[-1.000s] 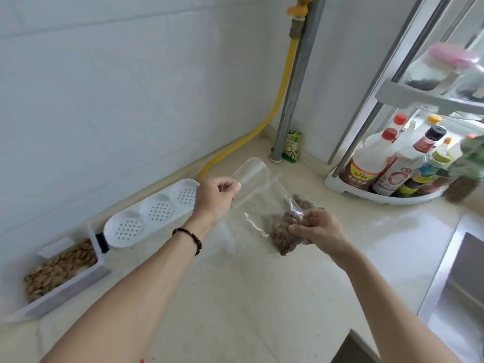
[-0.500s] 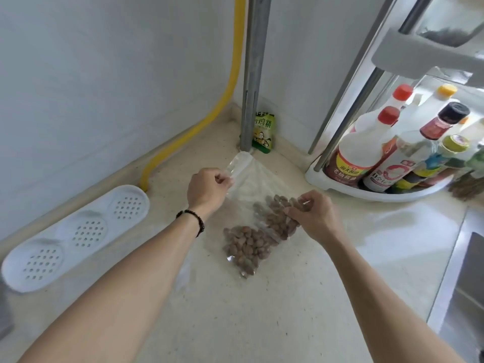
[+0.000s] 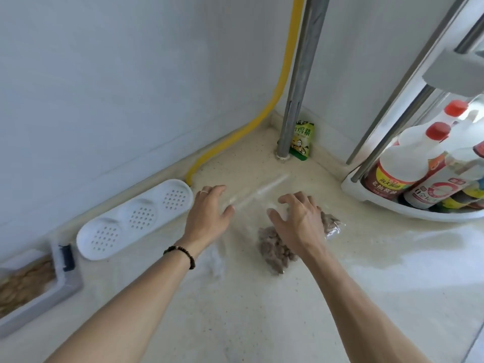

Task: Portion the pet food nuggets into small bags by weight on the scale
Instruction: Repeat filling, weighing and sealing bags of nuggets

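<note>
Your left hand [image 3: 209, 213] and right hand [image 3: 297, 221] lie flat, fingers spread, gripping nothing, on the crinkly clear bag [image 3: 251, 203] of lumpy brown nuggets [image 3: 275, 247], lying toward the speckled worktop's [image 3: 235, 310] back corner.

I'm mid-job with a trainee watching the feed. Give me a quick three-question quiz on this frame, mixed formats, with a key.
1. True or false: the clear zip bag of nuggets lies flat on the countertop.
2. Which hand covers the nuggets? A) left hand B) right hand C) neither
3. Fill in: the white perforated tray lies to the ______ of the left hand.

Key
1. True.
2. B; it rests spread over the nuggets, while the left hand lies open near the bag's zip strip.
3. Left.
</note>
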Available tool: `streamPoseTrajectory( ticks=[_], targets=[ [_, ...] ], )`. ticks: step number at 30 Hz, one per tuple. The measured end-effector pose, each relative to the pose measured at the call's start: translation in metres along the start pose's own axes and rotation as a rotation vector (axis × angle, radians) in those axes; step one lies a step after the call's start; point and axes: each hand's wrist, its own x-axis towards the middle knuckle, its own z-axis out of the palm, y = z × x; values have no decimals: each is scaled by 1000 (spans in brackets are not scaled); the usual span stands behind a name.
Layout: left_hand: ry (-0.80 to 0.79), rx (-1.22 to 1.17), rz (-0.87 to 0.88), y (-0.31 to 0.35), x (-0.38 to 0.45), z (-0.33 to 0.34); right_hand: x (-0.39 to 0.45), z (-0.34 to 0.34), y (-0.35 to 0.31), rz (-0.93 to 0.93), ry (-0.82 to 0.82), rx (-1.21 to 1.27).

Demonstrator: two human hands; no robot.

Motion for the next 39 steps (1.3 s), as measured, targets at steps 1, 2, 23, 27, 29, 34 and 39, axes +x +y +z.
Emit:
streamPoseTrajectory(
  ticks=[1, 2, 23, 27, 29, 34, 39],
  targets=[
    [17, 17, -7, -11, -13, -10, -5, 12, -17, -58, -38, 16],
    [29, 43, -23, -24, -26, -20, -9, 24, -33, -112, -70, 29],
    [124, 544, 12, -112, -91, -67, -39, 105, -97, -137, -134, -18],
    [138, 171, -15, -107, -97, -95, -38, 88, -109, -2, -158, 275],
    [108, 53, -59, -105, -101, -112, -42, 75, -119, 12, -139, 369],
    [19, -194, -140, -110, -131, -164, -73, 52, -163, -37, -146, 558],
    [105, -168, -168, -147, -198, -216, -130, 59, -221, -39, -244, 621]
  ],
)
